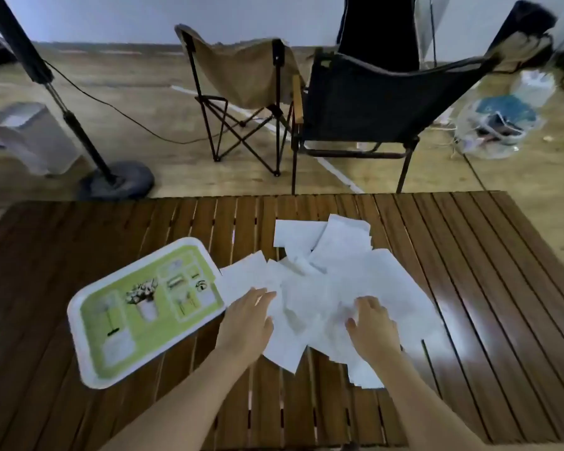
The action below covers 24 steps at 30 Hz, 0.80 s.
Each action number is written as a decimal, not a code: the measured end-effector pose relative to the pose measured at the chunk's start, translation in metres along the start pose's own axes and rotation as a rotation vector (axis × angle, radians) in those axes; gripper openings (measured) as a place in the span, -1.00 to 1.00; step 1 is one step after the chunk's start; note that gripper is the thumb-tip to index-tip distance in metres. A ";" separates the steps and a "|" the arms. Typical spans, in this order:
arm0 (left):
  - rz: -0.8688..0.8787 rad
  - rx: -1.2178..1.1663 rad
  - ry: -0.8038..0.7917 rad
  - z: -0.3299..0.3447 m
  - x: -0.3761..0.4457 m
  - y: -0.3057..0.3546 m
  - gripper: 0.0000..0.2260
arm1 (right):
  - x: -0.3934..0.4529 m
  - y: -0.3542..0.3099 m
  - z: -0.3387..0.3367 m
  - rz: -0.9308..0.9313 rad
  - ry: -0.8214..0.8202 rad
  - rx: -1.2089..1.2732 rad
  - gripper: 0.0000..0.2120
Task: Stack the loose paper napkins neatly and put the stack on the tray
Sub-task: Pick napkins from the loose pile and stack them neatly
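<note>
Loosely both hands (310, 323) press flat on scattered napkins (381, 281) — tray (79, 320) edge touching them.

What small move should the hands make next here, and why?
Probably sweep both hands inward to gather the napkins into one pile. They lie scattered and overlapping on the table, the left hand and right hand rest on them, and the tray holds none.

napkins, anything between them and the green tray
Nothing visible. The loose white paper napkins lie just right of the empty green and white plastic tray on the slatted wooden table, edges nearly touching it.
</note>
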<state>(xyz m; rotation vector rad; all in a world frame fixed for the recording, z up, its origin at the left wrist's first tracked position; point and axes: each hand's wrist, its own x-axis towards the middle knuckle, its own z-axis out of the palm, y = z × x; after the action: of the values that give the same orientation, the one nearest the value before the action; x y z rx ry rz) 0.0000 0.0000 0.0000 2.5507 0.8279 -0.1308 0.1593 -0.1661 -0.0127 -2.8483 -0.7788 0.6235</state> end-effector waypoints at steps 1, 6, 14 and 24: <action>0.014 -0.004 0.009 0.018 0.003 -0.002 -0.55 | 0.004 0.004 0.017 0.024 0.069 0.033 -0.67; 0.082 0.033 0.185 0.095 0.025 -0.019 -0.50 | 0.029 0.024 0.085 0.013 0.477 0.002 -0.82; 0.095 -0.028 0.538 0.106 0.045 -0.018 -0.78 | 0.035 0.035 0.091 -0.121 0.656 0.142 -0.97; -0.041 -0.160 0.390 0.125 0.007 -0.007 -0.59 | -0.023 0.030 0.056 -0.017 0.573 0.772 -0.96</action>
<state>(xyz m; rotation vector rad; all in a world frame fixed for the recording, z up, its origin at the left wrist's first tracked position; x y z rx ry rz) 0.0082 -0.0472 -0.1164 2.4405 0.9871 0.4170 0.1319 -0.2032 -0.0619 -2.1180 -0.3476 0.0454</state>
